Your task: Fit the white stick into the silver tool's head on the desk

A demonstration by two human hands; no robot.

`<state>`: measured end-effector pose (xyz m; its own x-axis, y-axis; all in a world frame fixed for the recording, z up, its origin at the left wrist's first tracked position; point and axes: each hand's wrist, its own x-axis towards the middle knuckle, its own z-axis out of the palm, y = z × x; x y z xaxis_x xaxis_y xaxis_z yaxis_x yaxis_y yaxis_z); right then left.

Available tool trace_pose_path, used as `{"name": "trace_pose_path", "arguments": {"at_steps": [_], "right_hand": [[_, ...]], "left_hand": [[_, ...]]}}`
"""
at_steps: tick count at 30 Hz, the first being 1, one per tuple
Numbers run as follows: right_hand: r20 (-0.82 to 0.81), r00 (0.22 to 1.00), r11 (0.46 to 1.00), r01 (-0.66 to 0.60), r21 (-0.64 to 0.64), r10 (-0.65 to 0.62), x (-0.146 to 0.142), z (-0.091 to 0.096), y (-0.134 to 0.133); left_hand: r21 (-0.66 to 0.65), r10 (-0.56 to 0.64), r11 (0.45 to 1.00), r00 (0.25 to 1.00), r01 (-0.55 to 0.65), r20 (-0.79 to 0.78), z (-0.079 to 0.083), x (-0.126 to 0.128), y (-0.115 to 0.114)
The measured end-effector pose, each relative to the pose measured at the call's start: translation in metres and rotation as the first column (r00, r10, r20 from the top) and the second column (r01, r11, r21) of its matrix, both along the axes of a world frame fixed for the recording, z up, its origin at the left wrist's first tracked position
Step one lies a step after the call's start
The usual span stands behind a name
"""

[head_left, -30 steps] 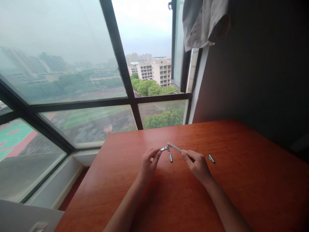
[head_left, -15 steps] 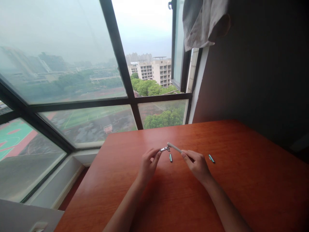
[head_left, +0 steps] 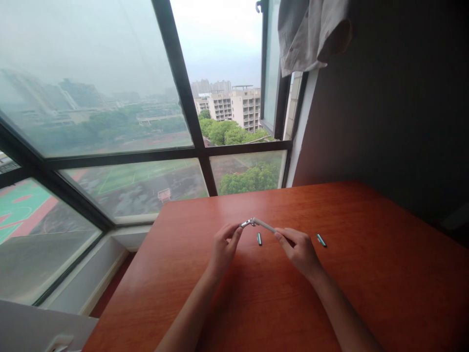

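Note:
A slim pale razor handle (head_left: 264, 225) with a metal head (head_left: 248, 223) is held just above the reddish wooden table (head_left: 366, 274). My right hand (head_left: 298, 249) grips the handle's rear end, fingers closed around it. My left hand (head_left: 224, 244) pinches the metal head between thumb and fingertips. A small teal blade cartridge (head_left: 259, 238) lies on the table right below the handle, between my hands. A second teal cartridge (head_left: 321, 240) lies on the table to the right of my right hand.
Large dark-framed windows (head_left: 183, 98) rise beyond the table's far and left edges. A dark wall (head_left: 395, 107) stands at the right, with a pale cloth (head_left: 308, 34) hanging at its top.
The razor's metal head has tilted and shifted slightly left and up between my fingers. Both hands stay in nearly the same place.

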<state>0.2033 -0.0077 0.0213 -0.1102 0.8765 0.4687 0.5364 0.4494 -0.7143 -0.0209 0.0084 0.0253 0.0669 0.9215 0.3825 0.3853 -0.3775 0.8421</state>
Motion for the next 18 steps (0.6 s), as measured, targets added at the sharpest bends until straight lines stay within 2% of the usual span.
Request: {"name": "trace_pose_path", "arguments": {"at_steps": [18], "right_hand": [[0.047,0.998,1.0,-0.029,0.011,0.029,0.0009,-0.0021,-0.0007]], "left_hand": [[-0.039,0.036,0.999,0.997,-0.033,0.065,-0.0006,0.0011,0.0001]]}}
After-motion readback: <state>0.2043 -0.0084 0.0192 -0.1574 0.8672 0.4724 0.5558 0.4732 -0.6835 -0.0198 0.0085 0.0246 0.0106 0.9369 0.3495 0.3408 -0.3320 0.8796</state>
